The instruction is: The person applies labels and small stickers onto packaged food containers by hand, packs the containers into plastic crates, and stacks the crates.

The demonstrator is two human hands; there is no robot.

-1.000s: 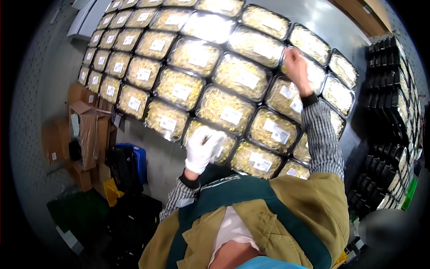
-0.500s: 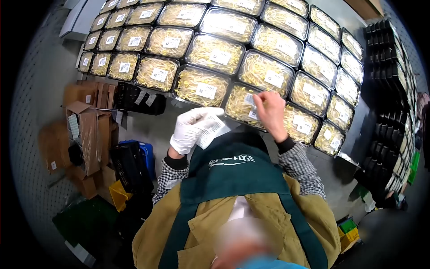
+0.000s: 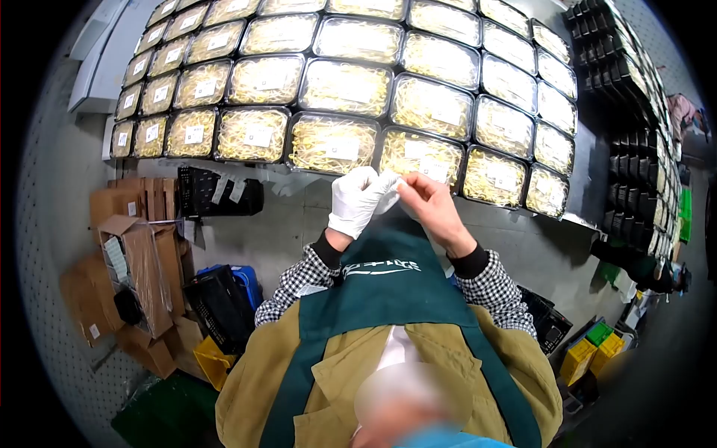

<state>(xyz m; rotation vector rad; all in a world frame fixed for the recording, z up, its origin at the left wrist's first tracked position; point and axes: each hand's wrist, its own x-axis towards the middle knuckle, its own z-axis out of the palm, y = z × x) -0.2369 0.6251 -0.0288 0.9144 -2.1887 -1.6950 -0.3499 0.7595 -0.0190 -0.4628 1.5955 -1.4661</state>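
My left hand (image 3: 355,200), in a white glove, is closed on a small sheet of white labels (image 3: 388,196) in front of my apron. My bare right hand (image 3: 433,209) meets it there, thumb and forefinger pinched at the sheet's edge; whether a single label is between them is too small to tell. Just beyond both hands, a sprout tray (image 3: 422,155) bears white labels at the near edge of the metal table. Rows of similar film-covered black trays, such as the labelled tray (image 3: 334,142) beyond my left hand, spread across the table.
Tall stacks of black trays (image 3: 635,157) stand at the right. Cardboard boxes (image 3: 138,276), a black crate (image 3: 220,306) and a yellow bin (image 3: 214,362) are on the floor at the left. Yellow crates (image 3: 576,362) sit at the lower right, below a person in dark clothing (image 3: 635,265).
My right hand has drawn back from the trays to the label sheet at my left hand. Both hands are now together before my apron, and the view has shifted.
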